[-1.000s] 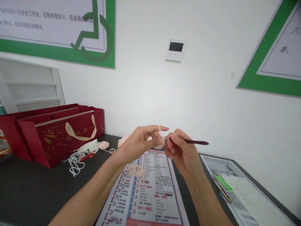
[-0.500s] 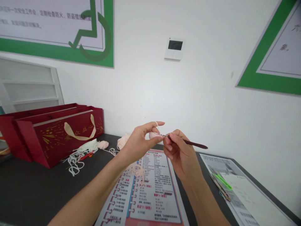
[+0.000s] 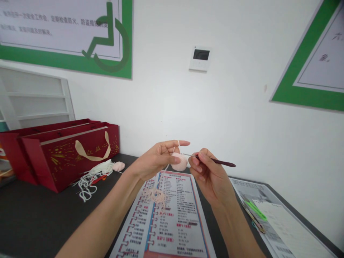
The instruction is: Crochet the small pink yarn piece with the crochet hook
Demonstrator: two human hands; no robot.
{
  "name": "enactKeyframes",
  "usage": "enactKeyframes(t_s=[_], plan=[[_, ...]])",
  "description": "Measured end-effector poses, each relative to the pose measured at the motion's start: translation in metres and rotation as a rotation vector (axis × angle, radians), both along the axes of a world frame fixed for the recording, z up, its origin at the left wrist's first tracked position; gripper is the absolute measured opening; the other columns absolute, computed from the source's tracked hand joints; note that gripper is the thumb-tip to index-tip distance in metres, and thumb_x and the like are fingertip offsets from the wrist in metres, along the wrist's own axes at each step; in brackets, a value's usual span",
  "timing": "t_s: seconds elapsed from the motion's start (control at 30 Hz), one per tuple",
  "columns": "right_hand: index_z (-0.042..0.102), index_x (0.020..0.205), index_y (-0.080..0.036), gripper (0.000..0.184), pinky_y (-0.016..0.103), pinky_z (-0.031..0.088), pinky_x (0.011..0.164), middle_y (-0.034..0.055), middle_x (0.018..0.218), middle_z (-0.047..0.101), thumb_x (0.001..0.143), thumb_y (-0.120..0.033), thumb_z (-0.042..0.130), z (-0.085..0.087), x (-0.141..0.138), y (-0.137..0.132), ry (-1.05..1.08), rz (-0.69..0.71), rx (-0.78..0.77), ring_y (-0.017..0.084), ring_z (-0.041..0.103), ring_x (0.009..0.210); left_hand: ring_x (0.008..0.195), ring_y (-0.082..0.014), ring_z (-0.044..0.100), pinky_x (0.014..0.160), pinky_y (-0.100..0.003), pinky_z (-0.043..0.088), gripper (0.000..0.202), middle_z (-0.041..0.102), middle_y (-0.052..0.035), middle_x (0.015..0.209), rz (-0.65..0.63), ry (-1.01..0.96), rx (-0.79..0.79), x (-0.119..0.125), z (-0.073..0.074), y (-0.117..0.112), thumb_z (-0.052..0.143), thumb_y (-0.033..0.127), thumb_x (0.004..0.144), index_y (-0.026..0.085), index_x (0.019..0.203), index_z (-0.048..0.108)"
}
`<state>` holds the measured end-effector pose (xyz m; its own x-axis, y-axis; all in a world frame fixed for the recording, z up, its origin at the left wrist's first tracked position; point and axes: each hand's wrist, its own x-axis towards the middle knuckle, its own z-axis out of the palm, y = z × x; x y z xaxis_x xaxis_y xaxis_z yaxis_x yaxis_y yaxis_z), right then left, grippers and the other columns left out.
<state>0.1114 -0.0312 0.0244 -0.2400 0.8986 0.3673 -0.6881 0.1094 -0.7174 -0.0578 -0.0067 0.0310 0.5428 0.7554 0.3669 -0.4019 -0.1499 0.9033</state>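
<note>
Between the thumb and fingers of my left hand (image 3: pixel 158 157) is a small, rounded pale pink crochet piece (image 3: pixel 180 162). A strand of yarn loops over my outstretched left index finger. My right hand (image 3: pixel 211 175) grips a crochet hook (image 3: pixel 221 163) by its dark brown handle. Its thin metal shaft points left and reaches the top edge of the crochet piece; the tip is too small to make out. Below my hands lies a printed pattern sheet (image 3: pixel 185 200) with a spiral-binding design, and loose pale pink yarn (image 3: pixel 156 196) rests on it.
Dark red gift bags (image 3: pixel 72 154) stand at the left of the black table (image 3: pixel 32 222). Beside them lie tangled white yarn (image 3: pixel 92 175), a small pink yarn ball (image 3: pixel 118 166) and an orange-red item (image 3: pixel 101 178). Papers (image 3: pixel 285 218) with a bright green tool (image 3: pixel 256 209) lie right.
My left hand has turned, so more of the pink crochet piece shows. The hook and my right hand have shifted slightly; the pink yarn behind my left wrist is now hidden.
</note>
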Motion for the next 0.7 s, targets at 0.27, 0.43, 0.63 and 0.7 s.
enactKeyframes(t_s=[0.27,0.43,0.63,0.7], plan=[[0.051,0.066,-0.017,0.019,0.013,0.032,0.041,-0.0013,0.062,0.057,0.083,-0.016,0.061,-0.001,0.007,0.0,-0.107,-0.056,0.147,0.005,0.043,0.05,0.064,-0.0085,0.057,0.065,-0.021,0.042,0.05,0.063,-0.0007,0.075,-0.106,-0.048,-0.072,-0.003,-0.002,0.003,0.073,0.011,0.069,0.016,0.117,0.062],[0.055,0.071,-0.018,0.014,0.015,0.033,0.041,-0.0015,0.063,0.059,0.084,-0.016,0.061,-0.002,0.011,0.002,-0.155,-0.055,0.242,0.006,0.044,0.05,0.064,-0.0108,0.059,0.062,-0.022,0.044,0.052,0.065,-0.0044,0.078,-0.155,-0.047,-0.121,-0.007,-0.003,0.005,0.073,0.012,0.067,0.013,0.118,0.062],[0.064,0.081,-0.022,0.008,0.018,0.036,0.041,-0.0013,0.069,0.06,0.083,-0.014,0.063,-0.005,0.018,0.0,-0.256,-0.078,0.498,0.007,0.049,0.051,0.07,-0.0153,0.062,0.069,-0.028,0.049,0.05,0.067,-0.0059,0.075,-0.347,-0.078,-0.178,-0.01,-0.004,0.006,0.072,0.011,0.063,0.008,0.112,0.065],[0.065,0.083,-0.023,0.01,0.019,0.037,0.041,-0.0002,0.076,0.061,0.082,-0.013,0.065,-0.006,0.022,-0.001,-0.297,-0.107,0.55,0.007,0.051,0.053,0.069,-0.0158,0.064,0.071,-0.029,0.05,0.049,0.068,-0.0064,0.075,-0.394,-0.092,-0.202,-0.009,-0.004,0.006,0.07,0.011,0.062,0.007,0.111,0.065]])
